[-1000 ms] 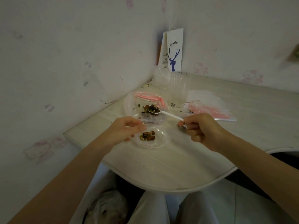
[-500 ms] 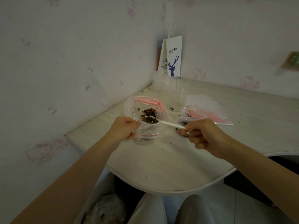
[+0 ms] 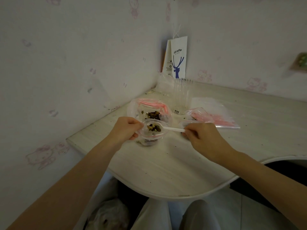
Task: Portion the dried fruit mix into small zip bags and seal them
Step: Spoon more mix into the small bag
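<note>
spoon handle hidden in right hand | zip bag contents blurred

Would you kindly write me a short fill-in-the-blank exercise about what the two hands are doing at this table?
1. The right hand grips the white plastic spoon by its ____.
2. The left hand pinches the small clear zip bag, whose mouth is ____.
3. The white paper bag standing in the corner bears a ____ deer.

Missing words: handle; open; blue.
</note>
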